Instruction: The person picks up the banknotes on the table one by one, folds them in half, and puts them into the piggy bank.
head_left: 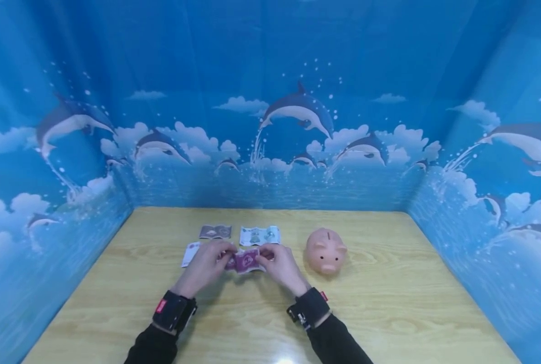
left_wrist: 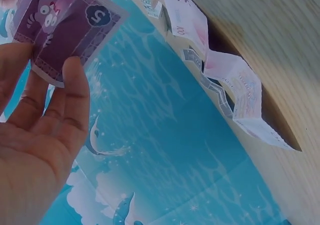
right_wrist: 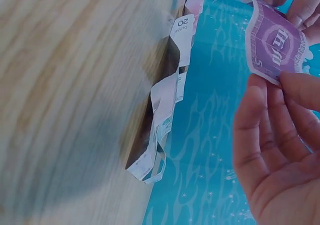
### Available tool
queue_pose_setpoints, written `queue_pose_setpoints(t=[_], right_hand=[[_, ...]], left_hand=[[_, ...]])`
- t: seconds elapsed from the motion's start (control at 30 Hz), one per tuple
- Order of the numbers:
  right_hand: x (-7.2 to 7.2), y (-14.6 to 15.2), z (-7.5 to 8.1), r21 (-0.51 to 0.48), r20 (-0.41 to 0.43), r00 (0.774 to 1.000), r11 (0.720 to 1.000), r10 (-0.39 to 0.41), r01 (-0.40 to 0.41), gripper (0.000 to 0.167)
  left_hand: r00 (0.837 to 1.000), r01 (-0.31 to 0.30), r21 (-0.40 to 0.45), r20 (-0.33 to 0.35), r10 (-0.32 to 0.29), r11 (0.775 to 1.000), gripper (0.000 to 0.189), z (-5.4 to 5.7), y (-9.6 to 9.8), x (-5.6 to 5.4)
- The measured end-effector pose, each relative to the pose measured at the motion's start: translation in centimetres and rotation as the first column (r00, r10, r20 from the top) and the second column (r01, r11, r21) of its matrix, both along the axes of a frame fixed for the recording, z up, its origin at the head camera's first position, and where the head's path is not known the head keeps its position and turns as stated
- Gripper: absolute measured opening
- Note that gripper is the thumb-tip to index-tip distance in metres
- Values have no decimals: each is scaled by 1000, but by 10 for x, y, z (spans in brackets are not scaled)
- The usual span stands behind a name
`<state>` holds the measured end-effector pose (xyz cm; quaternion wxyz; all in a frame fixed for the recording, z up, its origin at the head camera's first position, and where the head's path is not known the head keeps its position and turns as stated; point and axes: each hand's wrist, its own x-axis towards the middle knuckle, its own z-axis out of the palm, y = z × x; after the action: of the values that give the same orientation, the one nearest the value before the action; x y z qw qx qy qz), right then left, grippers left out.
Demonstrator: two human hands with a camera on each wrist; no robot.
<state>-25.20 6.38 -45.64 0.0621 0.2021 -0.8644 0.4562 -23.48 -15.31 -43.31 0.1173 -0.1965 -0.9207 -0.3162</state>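
A purple banknote (head_left: 246,261), creased and printed with a 5, is held up above the table between both hands. My left hand (head_left: 208,264) pinches one end between thumb and fingertips. At the opposite end, my right hand (head_left: 280,264) pinches it the same way. In the left wrist view a cartoon face shows on the note (left_wrist: 67,27); the right wrist view shows its other side. Beyond the hands lie a grey-brown banknote (head_left: 215,231) and a green-and-white banknote (head_left: 259,235). Another, whitish-pink banknote (head_left: 190,254) lies partly hidden by my left hand.
A pink piggy bank (head_left: 326,252) with a slot on top stands to the right of my right hand. The wooden table (head_left: 389,293) is enclosed by a blue dolphin-print curtain (head_left: 270,182) at the back and both sides. In the wrist views the lying notes are wavy.
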Motion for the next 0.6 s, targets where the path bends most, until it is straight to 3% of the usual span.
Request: queue_pose_setpoints(t=[0.33, 0.6], right_hand=[[0, 1, 2, 3, -58, 998, 1000, -23, 23, 12], [-2, 3, 3, -24, -76, 996, 999, -42, 40, 13]], left_hand=[[998, 4, 23, -56, -3, 1000, 23, -7, -2, -2], [990, -66, 42, -125, 71, 997, 37, -7, -1, -1]])
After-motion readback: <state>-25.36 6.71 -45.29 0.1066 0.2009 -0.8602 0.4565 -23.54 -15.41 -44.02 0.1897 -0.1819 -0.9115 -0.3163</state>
